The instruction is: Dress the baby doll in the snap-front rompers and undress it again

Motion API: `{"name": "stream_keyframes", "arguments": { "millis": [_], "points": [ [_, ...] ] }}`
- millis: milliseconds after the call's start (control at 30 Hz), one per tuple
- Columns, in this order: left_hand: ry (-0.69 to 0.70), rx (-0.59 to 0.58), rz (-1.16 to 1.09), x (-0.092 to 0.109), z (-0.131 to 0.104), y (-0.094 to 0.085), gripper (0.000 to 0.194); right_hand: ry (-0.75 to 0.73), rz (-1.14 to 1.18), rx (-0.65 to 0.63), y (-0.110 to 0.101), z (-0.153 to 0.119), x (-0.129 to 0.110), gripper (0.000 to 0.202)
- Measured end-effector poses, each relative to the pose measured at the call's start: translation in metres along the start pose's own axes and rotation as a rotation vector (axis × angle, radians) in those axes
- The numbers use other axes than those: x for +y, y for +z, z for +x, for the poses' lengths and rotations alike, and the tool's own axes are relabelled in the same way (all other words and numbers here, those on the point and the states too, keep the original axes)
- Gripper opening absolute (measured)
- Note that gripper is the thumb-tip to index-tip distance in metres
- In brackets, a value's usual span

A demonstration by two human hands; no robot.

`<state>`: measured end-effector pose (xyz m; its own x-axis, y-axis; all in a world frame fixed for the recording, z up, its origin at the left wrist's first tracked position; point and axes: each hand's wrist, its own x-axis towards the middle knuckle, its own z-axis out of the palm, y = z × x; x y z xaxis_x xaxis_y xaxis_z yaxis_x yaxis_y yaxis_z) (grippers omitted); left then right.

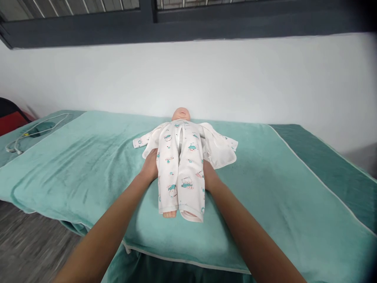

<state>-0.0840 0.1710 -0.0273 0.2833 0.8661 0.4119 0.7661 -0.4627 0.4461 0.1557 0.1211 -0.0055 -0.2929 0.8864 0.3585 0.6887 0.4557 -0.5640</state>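
A baby doll [181,114] lies on its back, head toward the wall. White patterned baby trousers [191,182] cover its legs and reach up over its belly. Toes show at the left cuff; in the right cuff the foot is mostly hidden. Beneath the doll a white patterned baby jacket [219,151] spreads open to both sides. My left hand [151,165] holds the left side of the trousers around thigh height. On the opposite side my right hand [209,175] holds them slightly lower. The fingers of both hands curl behind the cloth, largely out of sight.
The doll lies on a padded bed with a light green cover [103,157]. A darker green strip [330,165] runs along the right. White cable [17,143] and a red and black bag [11,116] are at far left. Behind are a white wall [235,78] and window frame [88,29].
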Motion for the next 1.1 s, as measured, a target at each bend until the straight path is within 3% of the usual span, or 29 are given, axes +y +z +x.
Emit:
{"name": "stream_keyframes", "arguments": {
  "millis": [167,333,533,800,933,1033,1100],
  "points": [
    [0.052,0.122,0.076,-0.011,-0.007,0.003,0.020,-0.081,-0.164,-0.051,-0.001,0.001,0.005,0.026],
    [0.233,0.142,0.193,-0.013,-0.017,0.002,0.020,-0.009,-0.369,-0.062,-0.004,-0.008,0.014,0.020],
    [0.280,0.174,0.159,-0.013,-0.031,-0.001,0.021,-0.093,-0.264,-0.057,-0.009,-0.027,0.022,0.026],
    [0.232,0.102,0.035,-0.010,-0.041,-0.006,0.030,-0.021,-0.066,-0.050,-0.014,-0.032,0.013,0.021],
    [0.129,0.118,-0.203,-0.012,-0.042,-0.012,0.030,0.089,0.037,0.124,-0.024,-0.027,0.031,0.021],
    [-0.116,0.252,-0.359,-0.020,-0.041,-0.012,0.027,0.196,-0.161,0.382,-0.041,-0.018,0.065,0.020],
    [-0.330,0.335,-0.388,-0.028,-0.038,-0.008,0.027,0.338,-0.318,0.459,-0.055,-0.012,0.088,0.024]
  ]
}}
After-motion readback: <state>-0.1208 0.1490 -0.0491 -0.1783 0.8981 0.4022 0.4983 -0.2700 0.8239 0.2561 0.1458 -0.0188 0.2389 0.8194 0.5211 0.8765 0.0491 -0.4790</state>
